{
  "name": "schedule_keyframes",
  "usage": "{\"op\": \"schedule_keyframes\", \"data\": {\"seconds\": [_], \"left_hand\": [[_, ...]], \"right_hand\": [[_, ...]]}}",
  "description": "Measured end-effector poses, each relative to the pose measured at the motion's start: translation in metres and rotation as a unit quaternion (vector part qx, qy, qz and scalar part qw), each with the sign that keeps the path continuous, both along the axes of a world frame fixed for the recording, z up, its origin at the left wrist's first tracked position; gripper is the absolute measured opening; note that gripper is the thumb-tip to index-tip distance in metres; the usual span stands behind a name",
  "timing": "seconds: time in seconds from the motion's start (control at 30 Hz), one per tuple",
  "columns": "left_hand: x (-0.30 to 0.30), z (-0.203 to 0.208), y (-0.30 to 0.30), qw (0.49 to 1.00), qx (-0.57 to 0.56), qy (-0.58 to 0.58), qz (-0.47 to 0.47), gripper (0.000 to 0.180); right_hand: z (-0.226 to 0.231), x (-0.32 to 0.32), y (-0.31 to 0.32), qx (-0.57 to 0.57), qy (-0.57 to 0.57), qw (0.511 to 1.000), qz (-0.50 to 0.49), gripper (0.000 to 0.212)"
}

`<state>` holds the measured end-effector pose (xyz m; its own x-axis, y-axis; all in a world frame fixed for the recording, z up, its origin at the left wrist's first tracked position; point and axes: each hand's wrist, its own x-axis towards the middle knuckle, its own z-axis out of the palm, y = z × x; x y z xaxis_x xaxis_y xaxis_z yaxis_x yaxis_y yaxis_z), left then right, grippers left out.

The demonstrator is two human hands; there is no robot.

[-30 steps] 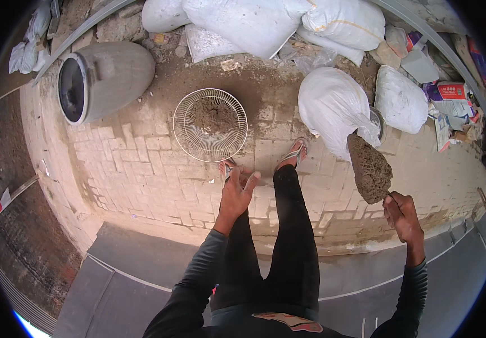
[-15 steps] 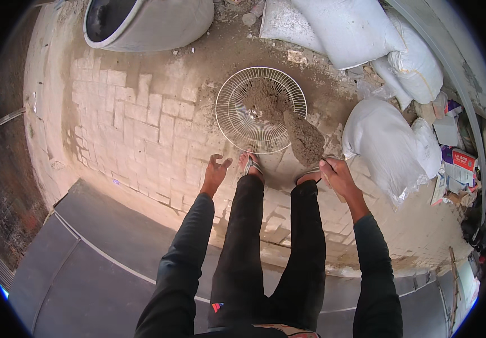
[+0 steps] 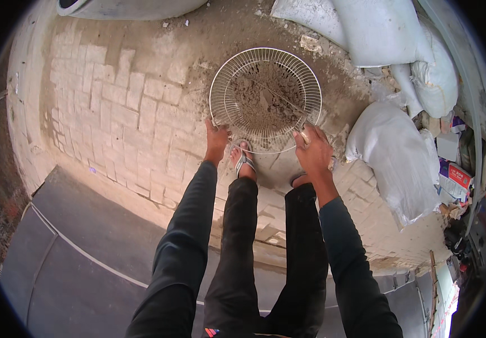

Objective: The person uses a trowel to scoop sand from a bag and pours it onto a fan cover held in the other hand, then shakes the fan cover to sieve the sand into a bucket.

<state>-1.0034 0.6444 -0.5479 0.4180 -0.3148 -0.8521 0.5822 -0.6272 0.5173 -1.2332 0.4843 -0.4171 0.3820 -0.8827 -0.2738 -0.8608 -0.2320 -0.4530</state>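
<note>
A round white wire fan guard [image 3: 314, 84] lies like a shallow bowl in front of my feet. Loose grey-brown sandy material [image 3: 265, 98] is heaped inside it. At its near left edge, my left hand [image 3: 217, 139] has its fingers curled on the rim. My right hand [image 3: 314, 149] is closed round the pale handle of a trowel [image 3: 279, 96] at the near right rim. The trowel's blade reaches over the heap, seen nearly edge-on as a thin line, and partly blends with the material.
Pale paving bricks [image 3: 136, 112] cover the ground at left. Large white sacks [image 3: 378, 34] lie at the far right, with another white sack [image 3: 392, 158] nearer. Boxes and litter [image 3: 454, 174] line the right wall. A grey round container [image 3: 124, 8] stands at the far left.
The trowel, earlier loaded with a clump beside the guard, has moved left over it, and its clump is off the blade. More material fills the guard. My left hand has come to the rim.
</note>
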Motion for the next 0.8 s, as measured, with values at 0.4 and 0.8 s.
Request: {"op": "schedule_keyframes", "data": {"seconds": [0.4, 0.8], "left_hand": [[-0.004, 0.009, -0.040, 0.978, -0.011, -0.201, -0.061, 0.038], [0.032, 0.142, -0.019, 0.939, 0.021, -0.304, -0.162, 0.043]], "right_hand": [[-0.105, -0.029, -0.104, 0.120, -0.105, 0.943, -0.292, 0.033], [0.027, -0.054, -0.045, 0.124, -0.294, 0.895, -0.310, 0.019]]}}
